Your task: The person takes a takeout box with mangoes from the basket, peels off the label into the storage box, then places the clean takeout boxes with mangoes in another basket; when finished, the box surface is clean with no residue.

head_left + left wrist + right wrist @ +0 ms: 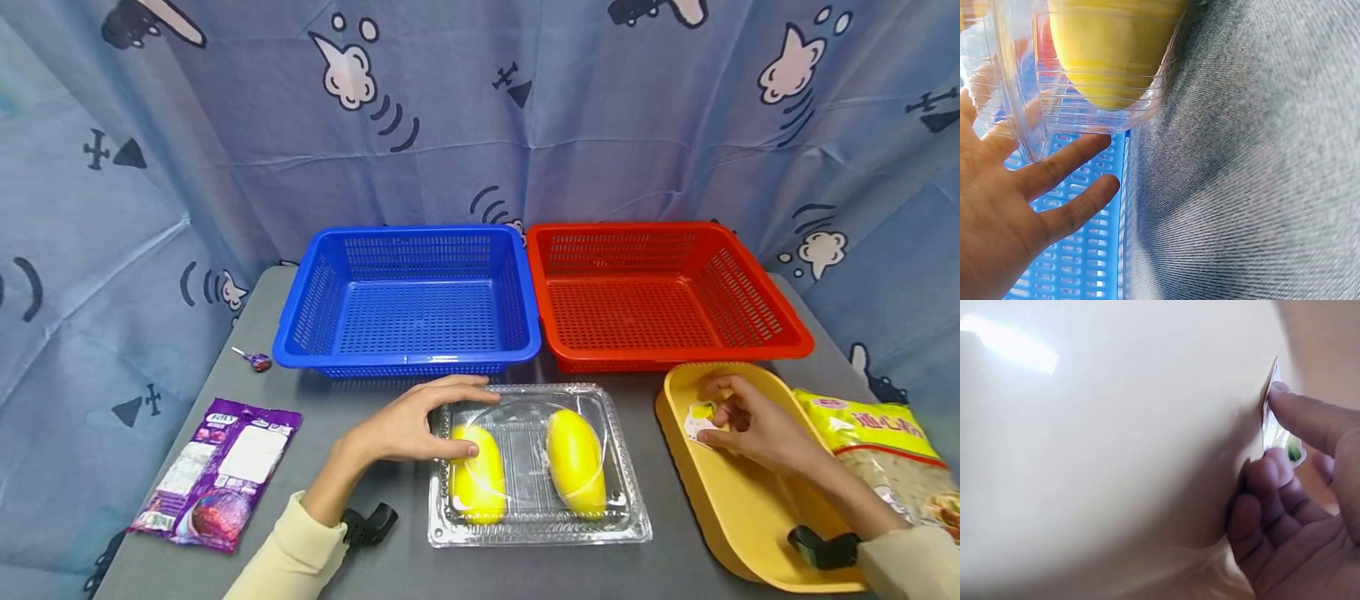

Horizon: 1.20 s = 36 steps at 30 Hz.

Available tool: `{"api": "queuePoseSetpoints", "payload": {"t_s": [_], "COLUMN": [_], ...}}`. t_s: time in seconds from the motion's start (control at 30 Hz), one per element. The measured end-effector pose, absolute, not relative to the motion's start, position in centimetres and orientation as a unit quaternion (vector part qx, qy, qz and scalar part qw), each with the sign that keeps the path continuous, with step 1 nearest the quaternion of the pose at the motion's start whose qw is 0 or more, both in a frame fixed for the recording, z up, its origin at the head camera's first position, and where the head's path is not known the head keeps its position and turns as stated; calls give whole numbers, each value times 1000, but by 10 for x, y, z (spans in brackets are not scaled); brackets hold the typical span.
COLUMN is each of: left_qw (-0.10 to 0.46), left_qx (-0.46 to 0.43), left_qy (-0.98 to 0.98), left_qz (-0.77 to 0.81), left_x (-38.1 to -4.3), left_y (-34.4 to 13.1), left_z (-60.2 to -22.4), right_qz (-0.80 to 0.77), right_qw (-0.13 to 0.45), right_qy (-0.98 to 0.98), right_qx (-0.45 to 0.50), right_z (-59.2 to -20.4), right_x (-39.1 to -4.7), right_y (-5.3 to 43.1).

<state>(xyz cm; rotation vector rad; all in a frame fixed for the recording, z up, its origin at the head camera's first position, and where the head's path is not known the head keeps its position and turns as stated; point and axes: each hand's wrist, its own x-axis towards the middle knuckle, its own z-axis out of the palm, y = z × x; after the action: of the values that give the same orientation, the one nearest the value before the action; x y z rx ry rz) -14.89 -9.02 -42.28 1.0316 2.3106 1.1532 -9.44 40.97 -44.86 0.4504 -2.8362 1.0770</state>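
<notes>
A clear plastic clamshell box (pixel 525 533) with two yellow mangoes (pixel 576 458) inside lies on the table in the head view. My left hand (pixel 420 419) is at its left edge, thumb over the lid and fingers spread. In the left wrist view, straight fingers (pixel 1079 159) lie by the box's side. Inside the yellow tray (pixel 757 533) at the right, my right hand (pixel 765 425) pinches a small flat white piece with yellow and green print (pixel 701 421), a card or sticker. The right wrist view shows it between thumb and fingers, against the tray's smooth surface.
A blue basket (pixel 420 360) and a red basket (pixel 675 360) stand side by side at the back. On the left lie a purple packet (pixel 217 475) and a wrapped lollipop (pixel 258 362). A yellow-topped food bag (pixel 885 450) lies right of the tray.
</notes>
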Motion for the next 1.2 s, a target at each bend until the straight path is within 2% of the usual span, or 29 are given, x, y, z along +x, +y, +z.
{"api": "queuePoseSetpoints", "payload": {"t_s": [0.77,1.0,1.2], "left_qw": [182,183,199], "left_qx": [364,359,352], "left_qy": [805,793,801], "left_qz": [432,456,441], "left_x": [-148,-151,-152], "left_y": [-91,-100,-111], "left_z": [-423,-419,-411], "right_qz": [312,316,315], "right_qw": [-35,-50,-72], "right_qy": [-947,-943,-939], "right_qx": [67,87,115], "right_z": [-441,-431,-408], "right_x": [-90,-91,-93], "right_y": [414,412,409]}}
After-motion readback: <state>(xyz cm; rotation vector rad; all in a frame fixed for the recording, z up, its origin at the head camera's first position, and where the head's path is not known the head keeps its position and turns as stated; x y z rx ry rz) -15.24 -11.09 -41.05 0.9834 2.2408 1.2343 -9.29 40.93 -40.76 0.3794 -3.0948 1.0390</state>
